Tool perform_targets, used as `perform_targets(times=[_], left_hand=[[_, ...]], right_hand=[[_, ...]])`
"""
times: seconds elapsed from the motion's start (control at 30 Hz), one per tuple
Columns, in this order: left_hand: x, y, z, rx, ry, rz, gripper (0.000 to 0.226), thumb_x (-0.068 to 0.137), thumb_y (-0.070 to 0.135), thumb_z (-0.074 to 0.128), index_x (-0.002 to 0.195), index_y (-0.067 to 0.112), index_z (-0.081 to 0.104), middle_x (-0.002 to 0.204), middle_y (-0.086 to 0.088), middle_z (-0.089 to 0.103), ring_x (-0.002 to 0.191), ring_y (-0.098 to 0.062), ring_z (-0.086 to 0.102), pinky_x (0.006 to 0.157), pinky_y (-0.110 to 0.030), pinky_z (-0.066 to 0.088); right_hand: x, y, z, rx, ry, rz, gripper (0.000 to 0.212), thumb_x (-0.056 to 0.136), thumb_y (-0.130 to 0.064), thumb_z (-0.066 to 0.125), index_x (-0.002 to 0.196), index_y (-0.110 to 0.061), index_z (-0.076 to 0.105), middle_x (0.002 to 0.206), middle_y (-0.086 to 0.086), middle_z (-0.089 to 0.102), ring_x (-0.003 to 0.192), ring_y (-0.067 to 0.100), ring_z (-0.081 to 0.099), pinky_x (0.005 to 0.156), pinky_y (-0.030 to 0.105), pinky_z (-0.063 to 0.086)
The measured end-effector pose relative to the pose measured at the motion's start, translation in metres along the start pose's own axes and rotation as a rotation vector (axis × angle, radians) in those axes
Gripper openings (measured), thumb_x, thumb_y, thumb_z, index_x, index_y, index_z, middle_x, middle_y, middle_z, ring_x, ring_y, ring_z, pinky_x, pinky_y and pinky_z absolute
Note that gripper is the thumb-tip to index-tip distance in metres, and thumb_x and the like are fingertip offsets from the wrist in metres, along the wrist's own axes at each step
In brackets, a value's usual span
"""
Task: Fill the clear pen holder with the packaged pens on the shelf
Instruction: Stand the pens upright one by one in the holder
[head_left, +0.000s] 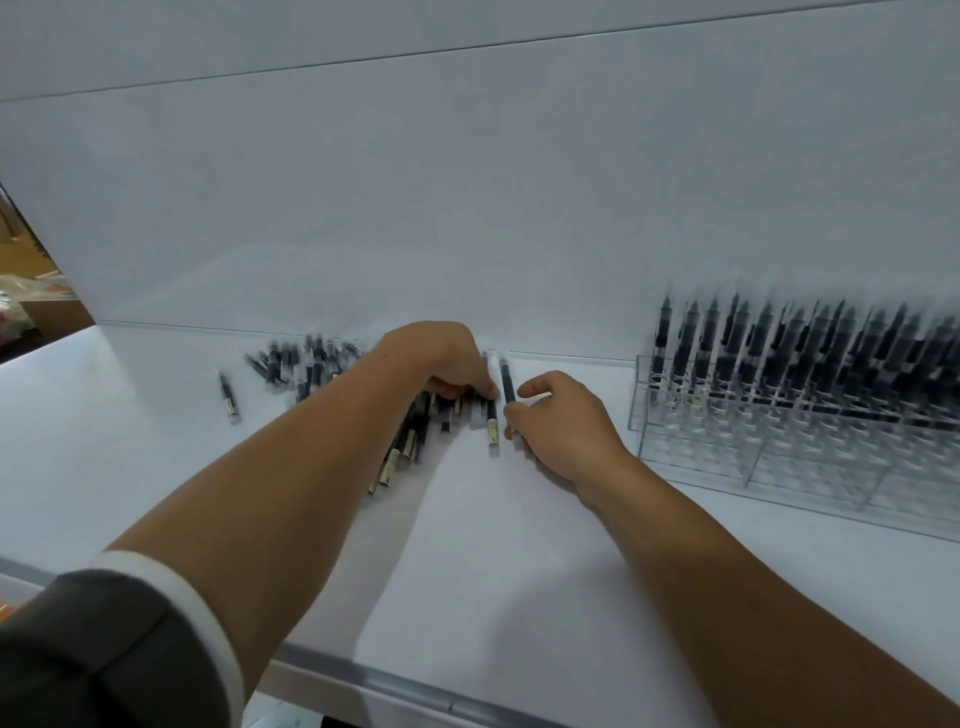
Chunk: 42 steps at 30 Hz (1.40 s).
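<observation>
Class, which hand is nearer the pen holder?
Right. The right hand, gripping a pen, sits left of the holder; the left hand is farther left, on the pile.

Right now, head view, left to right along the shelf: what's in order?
Lone packaged pen → pile of packaged pens → left hand → single pen between the hands → right hand → clear pen holder, partly filled.

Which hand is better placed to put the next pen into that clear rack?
Probably the right hand: it pinches a packaged pen and lies nearer the clear pen holder, which stands to its right. The left hand grips pens in the pile, farther off.
</observation>
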<state>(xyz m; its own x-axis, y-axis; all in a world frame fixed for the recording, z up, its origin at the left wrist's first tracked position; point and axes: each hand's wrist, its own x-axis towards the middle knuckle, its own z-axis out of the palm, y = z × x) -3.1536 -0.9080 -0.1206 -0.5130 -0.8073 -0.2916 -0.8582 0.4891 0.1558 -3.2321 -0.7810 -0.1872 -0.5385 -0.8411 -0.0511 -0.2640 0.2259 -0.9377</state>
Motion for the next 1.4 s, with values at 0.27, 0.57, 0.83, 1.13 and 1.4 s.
perform_targets(times=[0.27, 0.57, 0.83, 1.13, 1.4], left_hand=[[-0.001, -0.004, -0.001, -0.274, -0.059, -0.069, 0.025, 0.081, 0.028, 0.075, 0.071, 0.012, 0.059, 0.051, 0.001, 0.063, 0.03, -0.007, 0.043, 0.042, -0.018, 0.034], [-0.01, -0.011, 0.003, -0.413, -0.004, -0.045, 0.025, 0.083, 0.021, 0.07, 0.065, 0.009, 0.058, 0.052, -0.002, 0.061, 0.036, -0.011, 0.04, 0.041, -0.02, 0.031], [-0.034, -0.02, 0.002, -0.649, 0.191, 0.085, 0.032, 0.086, 0.027, 0.071, 0.063, 0.01, 0.056, 0.045, 0.004, 0.052, 0.036, -0.009, 0.042, 0.041, -0.017, 0.035], [-0.08, 0.0, 0.013, -1.097, 0.29, 0.377, 0.017, 0.09, 0.026, 0.067, 0.09, 0.009, 0.073, 0.084, -0.003, 0.075, 0.081, -0.014, 0.071, 0.075, -0.025, 0.057], [-0.099, 0.071, 0.056, -1.247, 0.148, 0.579, 0.009, 0.089, 0.016, 0.066, 0.088, 0.009, 0.07, 0.084, -0.006, 0.076, 0.08, -0.015, 0.072, 0.07, -0.021, 0.055]], right_hand=[[0.002, 0.0, -0.001, 0.133, -0.018, 0.028, 0.015, 0.091, -0.017, 0.06, 0.104, -0.012, 0.065, 0.071, 0.004, 0.069, 0.056, 0.014, 0.056, 0.054, 0.027, 0.045], [0.0, -0.002, -0.001, 0.185, -0.04, 0.005, 0.011, 0.091, -0.013, 0.058, 0.099, -0.013, 0.067, 0.076, 0.007, 0.069, 0.06, 0.017, 0.057, 0.055, 0.027, 0.046], [-0.014, -0.021, -0.003, 0.179, 0.007, -0.094, 0.015, 0.087, -0.018, 0.06, 0.101, -0.022, 0.064, 0.079, -0.003, 0.065, 0.061, 0.013, 0.059, 0.054, 0.034, 0.052], [-0.043, -0.052, -0.043, 0.083, 0.016, -0.325, 0.009, 0.088, -0.021, 0.064, 0.095, -0.026, 0.063, 0.074, -0.007, 0.065, 0.063, 0.005, 0.06, 0.066, 0.03, 0.057], [-0.077, -0.01, -0.143, -0.005, 0.195, -0.348, 0.015, 0.089, -0.013, 0.067, 0.096, -0.023, 0.06, 0.07, -0.006, 0.062, 0.062, 0.01, 0.056, 0.061, 0.025, 0.051]])
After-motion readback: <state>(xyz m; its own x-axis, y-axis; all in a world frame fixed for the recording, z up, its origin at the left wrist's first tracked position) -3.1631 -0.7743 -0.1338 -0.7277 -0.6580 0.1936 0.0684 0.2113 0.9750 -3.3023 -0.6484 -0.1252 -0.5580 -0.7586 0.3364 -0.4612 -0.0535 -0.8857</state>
